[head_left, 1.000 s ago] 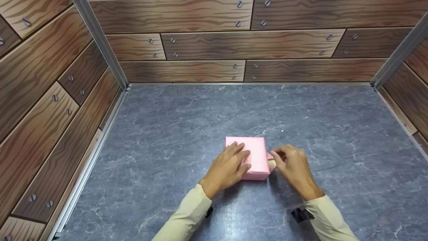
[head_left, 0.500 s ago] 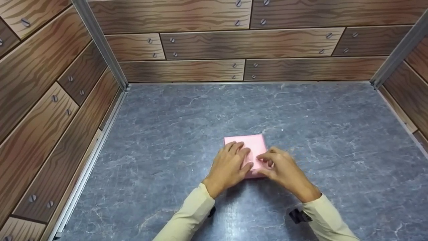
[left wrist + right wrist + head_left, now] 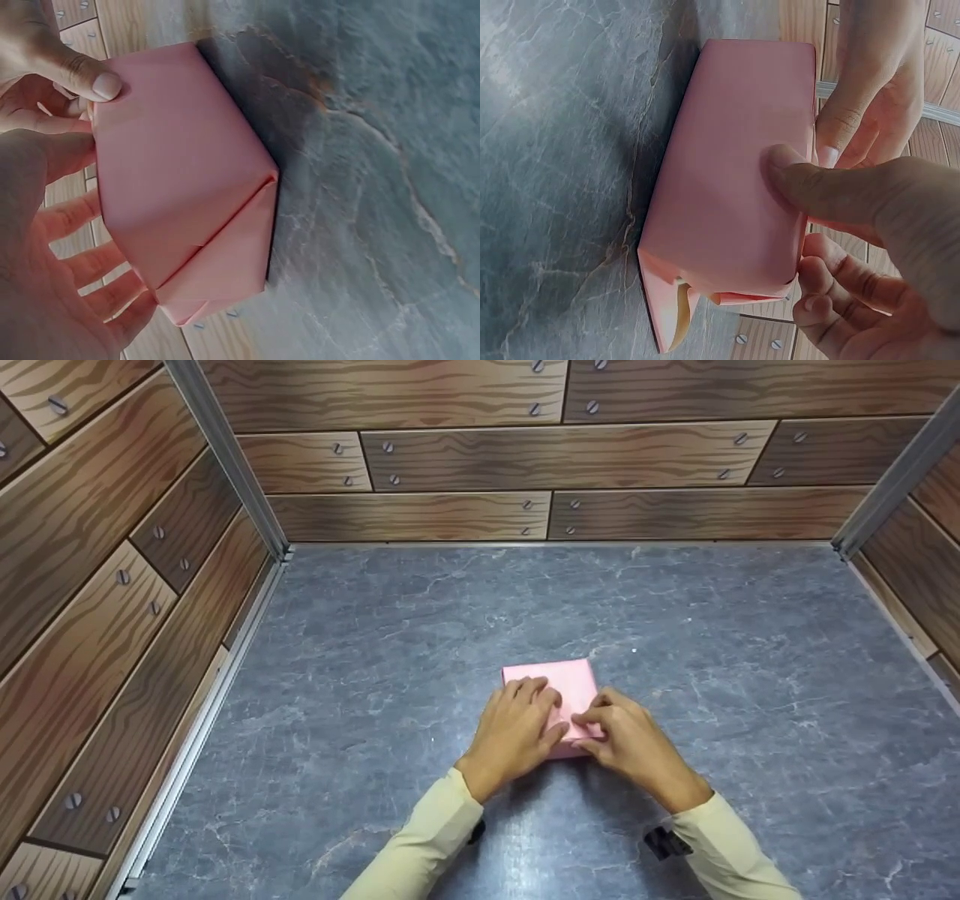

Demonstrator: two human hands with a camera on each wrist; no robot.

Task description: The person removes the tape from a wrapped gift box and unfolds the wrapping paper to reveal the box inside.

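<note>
Head view: my left fingers (image 3: 546,701) are lying spread on the pink box (image 3: 568,681), presumably to steady it on the bench (image 3: 375,622); my right fingers (image 3: 598,714) are pinching its near top edge, apparently to prevent turning. Beneath both, the box is exposing a loose flap (image 3: 660,304) at its right end.

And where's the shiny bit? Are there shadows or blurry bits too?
Head view: whitish glare on the table, bottom middle, with a soft shadow just below the box. Left wrist view: the table's upper right looks blurry, the box's fold clearer. Right wrist view: a pale patch at upper left, darkness along the box's lower edge.
</note>
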